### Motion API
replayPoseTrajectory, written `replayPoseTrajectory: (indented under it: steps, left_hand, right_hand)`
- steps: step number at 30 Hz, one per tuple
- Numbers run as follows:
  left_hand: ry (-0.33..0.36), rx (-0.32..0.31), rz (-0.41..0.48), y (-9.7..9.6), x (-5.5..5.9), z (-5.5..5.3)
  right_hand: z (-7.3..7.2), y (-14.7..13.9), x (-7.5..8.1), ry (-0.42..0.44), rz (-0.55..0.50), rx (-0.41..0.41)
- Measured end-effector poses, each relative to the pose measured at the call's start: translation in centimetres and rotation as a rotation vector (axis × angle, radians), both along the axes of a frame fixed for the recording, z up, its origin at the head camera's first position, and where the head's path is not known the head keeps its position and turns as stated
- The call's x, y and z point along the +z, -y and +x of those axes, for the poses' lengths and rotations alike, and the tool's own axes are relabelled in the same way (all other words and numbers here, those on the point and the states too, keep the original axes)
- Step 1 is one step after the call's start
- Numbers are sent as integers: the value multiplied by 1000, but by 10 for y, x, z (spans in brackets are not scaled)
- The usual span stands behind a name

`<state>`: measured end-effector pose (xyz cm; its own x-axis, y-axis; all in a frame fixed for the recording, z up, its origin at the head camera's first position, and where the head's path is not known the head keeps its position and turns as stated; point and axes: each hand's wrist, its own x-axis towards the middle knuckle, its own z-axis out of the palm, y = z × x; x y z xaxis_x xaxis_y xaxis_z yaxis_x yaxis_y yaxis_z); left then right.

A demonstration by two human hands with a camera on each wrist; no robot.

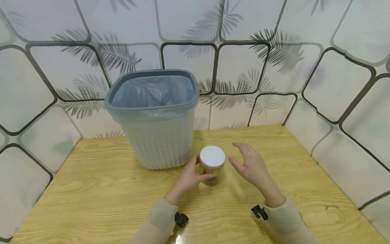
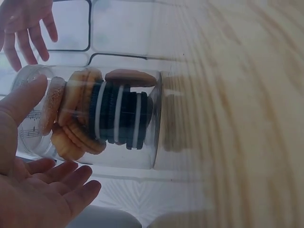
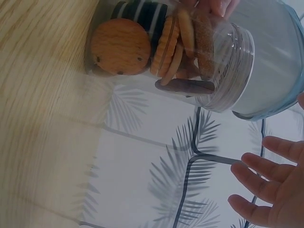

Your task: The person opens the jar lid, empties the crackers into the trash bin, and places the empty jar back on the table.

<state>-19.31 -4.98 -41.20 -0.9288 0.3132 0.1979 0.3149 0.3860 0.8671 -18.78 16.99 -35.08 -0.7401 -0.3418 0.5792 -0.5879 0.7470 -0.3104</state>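
A clear cookie jar (image 1: 212, 174) with a white lid (image 1: 212, 156) stands upright on the table. Through its wall I see dark sandwich cookies (image 2: 118, 114) with white filling and several golden biscuits (image 3: 120, 46). My left hand (image 1: 188, 174) holds the jar from its left side, with the thumb (image 2: 29, 97) across the front and the fingers around the far side, partly hidden in the head view. To the right of the jar, apart from it, my right hand (image 1: 251, 166) hovers with its fingers spread and nothing in them.
A white ribbed trash bin (image 1: 158, 142) with a grey rim and a bluish liner bag (image 1: 155, 89) stands behind the jar to the left. Patterned walls (image 1: 189, 23) close off the back and sides of the wooden table (image 1: 100, 189).
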Motion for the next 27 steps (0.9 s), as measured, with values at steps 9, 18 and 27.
replayPoseTrajectory:
  steps: [9,18,27]
  left_hand:
    - [13,12,3,-3,2,-3]
    - [34,-2,37,-6,-1,-6]
    - [31,-3,29,-6,-3,-7]
  right_hand:
    - [0,1,-1,0,-2,3]
    - [-1,3,-3,1,-3,3]
    - [-3,4,-4,-6,-2,17]
